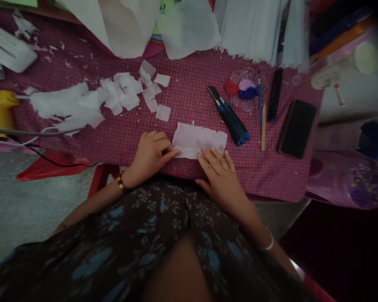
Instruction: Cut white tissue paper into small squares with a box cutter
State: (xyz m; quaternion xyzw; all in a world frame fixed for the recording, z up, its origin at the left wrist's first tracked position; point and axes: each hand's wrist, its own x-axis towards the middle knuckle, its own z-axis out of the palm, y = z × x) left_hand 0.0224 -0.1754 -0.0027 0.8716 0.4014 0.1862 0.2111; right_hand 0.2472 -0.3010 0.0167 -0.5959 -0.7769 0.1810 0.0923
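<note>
A white rectangular piece of paper (pixel 198 136) with slightly rough edges lies on the checked cloth in front of me. A narrow fold runs along its near edge. My left hand (pixel 153 151) has its fingers curled, and its thumb and forefinger pinch the paper's near left corner. My right hand (pixel 219 172) lies flat with fingers stretched out, its fingertips pressing on the near right part of the fold. Just beyond the right hand rests a blue and black box cutter (pixel 231 119), its blade end pointing away to the left.
Small white paper squares (pixel 163 113) and a heap of white scraps (pixel 69 102) lie to the left, near a yellow glue gun (pixel 1 109) with cables. Rightward are a paint palette (pixel 247 88), a thin brush (pixel 260 100), a wooden stick (pixel 263 128) and a black phone (pixel 297 128).
</note>
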